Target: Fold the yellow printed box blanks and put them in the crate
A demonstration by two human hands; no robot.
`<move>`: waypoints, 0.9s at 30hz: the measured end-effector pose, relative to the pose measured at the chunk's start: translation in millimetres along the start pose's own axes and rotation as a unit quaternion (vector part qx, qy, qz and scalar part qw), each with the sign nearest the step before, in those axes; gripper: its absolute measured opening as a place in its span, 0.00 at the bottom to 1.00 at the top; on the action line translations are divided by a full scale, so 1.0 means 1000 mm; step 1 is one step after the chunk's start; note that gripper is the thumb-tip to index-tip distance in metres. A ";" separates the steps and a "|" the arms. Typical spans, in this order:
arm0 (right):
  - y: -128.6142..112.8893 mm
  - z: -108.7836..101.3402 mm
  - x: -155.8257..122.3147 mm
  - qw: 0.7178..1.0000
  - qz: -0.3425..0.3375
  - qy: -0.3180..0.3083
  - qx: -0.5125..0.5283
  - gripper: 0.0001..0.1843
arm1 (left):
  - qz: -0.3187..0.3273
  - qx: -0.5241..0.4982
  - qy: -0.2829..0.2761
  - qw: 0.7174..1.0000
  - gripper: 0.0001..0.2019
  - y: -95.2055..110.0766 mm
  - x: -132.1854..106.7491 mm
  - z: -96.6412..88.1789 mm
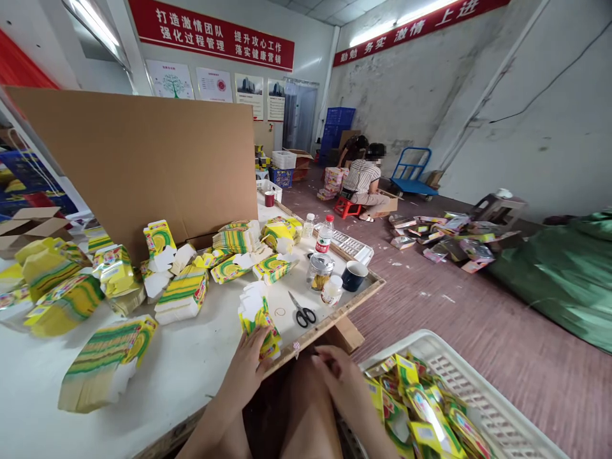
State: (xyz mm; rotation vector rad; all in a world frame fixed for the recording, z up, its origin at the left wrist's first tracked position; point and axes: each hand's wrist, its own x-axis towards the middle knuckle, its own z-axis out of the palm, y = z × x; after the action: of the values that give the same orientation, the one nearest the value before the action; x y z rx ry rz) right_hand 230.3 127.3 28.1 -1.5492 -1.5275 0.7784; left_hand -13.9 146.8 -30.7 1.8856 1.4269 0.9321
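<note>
Upper frame: white walls with red banners (213, 33) in white characters and framed posters (213, 84) below them, and a strip light (404, 24) glowing at the top right. Right side is a stained grey wall (526, 115) over a reddish-brown ribbed floor (454, 306), with a blue hand trolley (411, 173) and stacked blue crates (338, 124) mid-frame, and a green tarp heap (568, 274) at the right edge. A big brown cardboard sheet (138, 159) stands upright at left behind the white table (191, 357).
</note>
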 end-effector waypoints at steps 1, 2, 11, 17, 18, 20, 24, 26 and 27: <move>-0.001 0.024 0.006 1.000 0.002 -0.005 0.016 0.16 | 0.007 -0.005 -0.006 1.000 0.32 0.000 0.001 0.002; -0.002 0.046 0.012 1.000 0.006 -0.002 0.030 0.17 | 0.013 -0.011 -0.011 1.000 0.32 0.001 0.001 0.003; 0.007 0.103 0.042 0.987 0.043 0.029 0.150 0.19 | -0.039 -0.112 0.028 0.993 0.29 -0.014 -0.002 -0.007; -0.007 0.092 0.035 0.963 0.048 0.012 0.266 0.23 | -0.061 -0.278 0.085 0.955 0.31 0.006 0.002 -0.012; -0.011 0.088 0.032 0.957 0.046 -0.001 0.287 0.24 | -0.071 -0.316 0.090 0.942 0.33 0.012 0.002 -0.015; -0.020 0.080 0.024 0.944 0.047 -0.042 0.325 0.25 | -0.095 -0.396 0.071 0.911 0.35 0.027 0.002 -0.021; -0.034 0.071 0.004 0.920 0.068 -0.108 0.372 0.22 | -0.122 -0.521 -0.008 0.845 0.31 0.056 -0.003 -0.030; -0.039 0.068 -0.003 0.914 0.075 -0.117 0.382 0.20 | -0.125 -0.555 -0.025 0.822 0.30 0.065 -0.005 -0.032; -0.041 0.068 -0.006 0.913 0.075 -0.118 0.383 0.19 | -0.127 -0.567 -0.026 0.814 0.29 0.067 -0.005 -0.031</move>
State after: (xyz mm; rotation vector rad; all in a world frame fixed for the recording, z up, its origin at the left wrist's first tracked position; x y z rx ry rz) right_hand 151.3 127.7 30.1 -0.9978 -1.0491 1.4847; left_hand -3.5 126.5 39.5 0.7808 0.7126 1.1869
